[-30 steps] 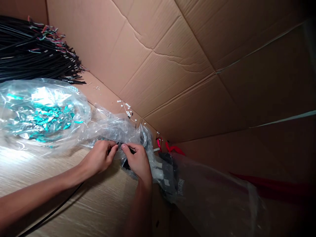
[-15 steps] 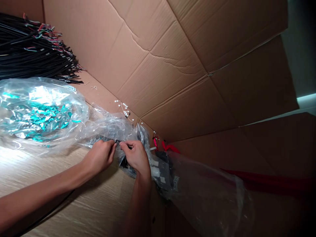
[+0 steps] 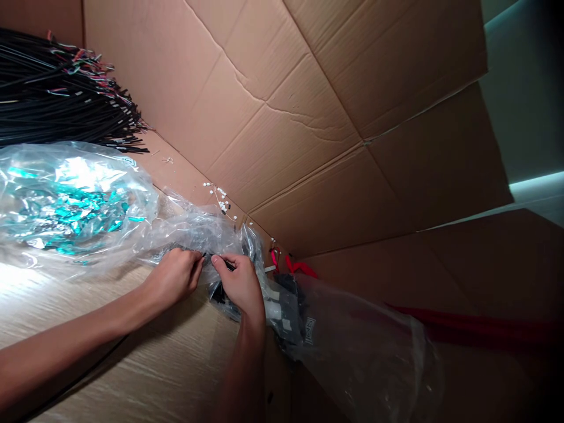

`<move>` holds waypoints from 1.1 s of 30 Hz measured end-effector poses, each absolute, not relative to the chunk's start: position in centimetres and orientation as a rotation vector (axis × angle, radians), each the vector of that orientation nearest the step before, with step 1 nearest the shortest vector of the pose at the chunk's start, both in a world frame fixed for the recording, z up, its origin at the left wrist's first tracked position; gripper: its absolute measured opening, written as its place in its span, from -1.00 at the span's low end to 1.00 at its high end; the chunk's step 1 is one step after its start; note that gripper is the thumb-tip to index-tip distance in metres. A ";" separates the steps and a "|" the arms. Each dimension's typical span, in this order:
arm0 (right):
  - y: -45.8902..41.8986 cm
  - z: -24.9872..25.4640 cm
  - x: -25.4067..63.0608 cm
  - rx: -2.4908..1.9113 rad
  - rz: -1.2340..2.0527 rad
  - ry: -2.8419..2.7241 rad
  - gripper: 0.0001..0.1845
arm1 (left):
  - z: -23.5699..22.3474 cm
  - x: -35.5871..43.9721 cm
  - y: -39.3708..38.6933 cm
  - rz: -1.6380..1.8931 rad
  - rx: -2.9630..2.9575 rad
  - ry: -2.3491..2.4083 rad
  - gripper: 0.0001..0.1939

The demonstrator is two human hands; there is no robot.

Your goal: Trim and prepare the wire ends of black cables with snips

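My left hand (image 3: 174, 279) and my right hand (image 3: 238, 283) meet fingertip to fingertip on the wooden table (image 3: 145, 364). Both are closed in a pinch on a small black part (image 3: 206, 256), too small to name. They work at the mouth of a clear plastic bag (image 3: 198, 232) that holds dark pieces. A black cable (image 3: 94, 364) runs under my left forearm.
A large clear bag of teal parts (image 3: 70, 205) lies at the left. A bundle of black cables (image 3: 57, 97) is stacked behind it. Cardboard walls (image 3: 308, 117) close off the back and right. Another plastic bag with black and white parts (image 3: 335, 346) and red straps (image 3: 295, 265) lies right of my hands.
Both hands stay pinched together on the small part and barely shift. The view has turned a little to the right.
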State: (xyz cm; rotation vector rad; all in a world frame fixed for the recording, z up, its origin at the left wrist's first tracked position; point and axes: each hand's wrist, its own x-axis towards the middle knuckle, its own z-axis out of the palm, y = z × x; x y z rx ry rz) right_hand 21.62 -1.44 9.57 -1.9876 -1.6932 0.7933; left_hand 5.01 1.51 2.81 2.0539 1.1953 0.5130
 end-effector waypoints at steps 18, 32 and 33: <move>-0.7 9.4 21.6 -2.027 0.758 -1.731 -0.62 | 0.9 5.6 0.4 0.445 2.219 1.235 -0.70; -1.1 9.7 21.1 -1.998 0.739 -1.668 -0.64 | 1.5 5.5 0.9 0.349 2.213 1.239 -0.62; -1.1 9.8 21.1 -2.006 0.735 -1.675 -0.65 | 1.5 5.5 0.9 0.346 2.213 1.235 -0.62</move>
